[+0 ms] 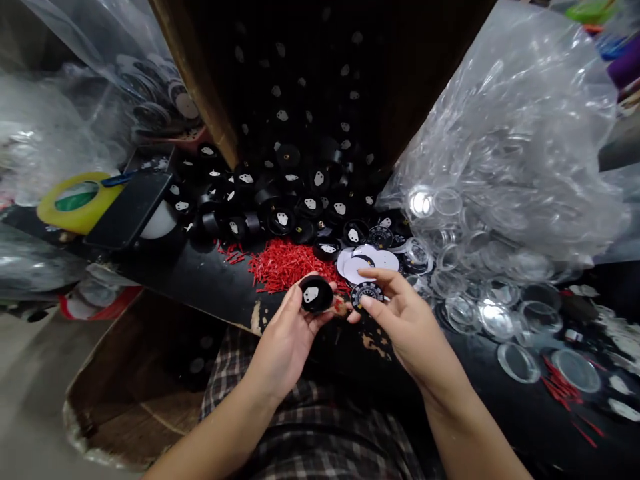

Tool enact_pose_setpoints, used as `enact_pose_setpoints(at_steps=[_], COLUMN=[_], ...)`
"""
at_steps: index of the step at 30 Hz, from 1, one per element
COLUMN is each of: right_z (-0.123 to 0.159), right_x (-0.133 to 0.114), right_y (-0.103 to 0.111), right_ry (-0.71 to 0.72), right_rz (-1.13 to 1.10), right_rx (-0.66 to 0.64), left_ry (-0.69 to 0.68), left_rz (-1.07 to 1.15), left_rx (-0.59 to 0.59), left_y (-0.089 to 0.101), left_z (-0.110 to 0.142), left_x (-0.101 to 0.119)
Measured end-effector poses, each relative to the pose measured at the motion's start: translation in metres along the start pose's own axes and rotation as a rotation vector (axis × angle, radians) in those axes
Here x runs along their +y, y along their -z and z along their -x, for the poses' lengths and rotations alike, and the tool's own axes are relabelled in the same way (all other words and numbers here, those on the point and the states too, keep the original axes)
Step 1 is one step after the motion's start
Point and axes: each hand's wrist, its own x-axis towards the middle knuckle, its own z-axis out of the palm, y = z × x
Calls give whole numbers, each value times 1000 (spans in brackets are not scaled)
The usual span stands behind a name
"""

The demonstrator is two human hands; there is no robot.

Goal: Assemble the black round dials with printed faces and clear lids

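My left hand [287, 330] is wrapped round a small round black housing [320, 301], its hollow side up, with a white plate inside. Close to its right, my right hand [400, 310] pinches a black dial disc [369, 293] printed with white markings around its rim. The two pieces are apart. Just behind my hands lies a pile of thin red pointers [287, 263]. White discs [367, 260] sit in a small stack beyond my right fingers. More black housings [305, 207] with white plates are heaped at the back, spilling from a tipped box.
A cardboard box [200, 73] opens toward me at the back. Clear plastic covers [463, 313] and a plastic bag [515, 153] crowd the right. At left are yellow tape [47, 207] and a dark phone-like slab [131, 210]. A carton [110, 413] stands low left.
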Motion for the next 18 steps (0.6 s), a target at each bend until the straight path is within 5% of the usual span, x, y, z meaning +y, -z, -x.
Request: enact_pose_setpoints(at_steps=[4, 9, 18], right_z=[6, 12, 13], right_x=[-8, -14, -13], right_y=[-2, -21, -11], right_ry=[138, 252, 2], right_rz=[370, 502, 453], right_rx=[196, 229, 82], left_ry=[33, 16, -28], left_rz=[-41, -66, -236], left_rx=[-7, -57, -112], left_y=[1, -5, 5], left_z=[3, 10, 9], left_x=[-7, -20, -17])
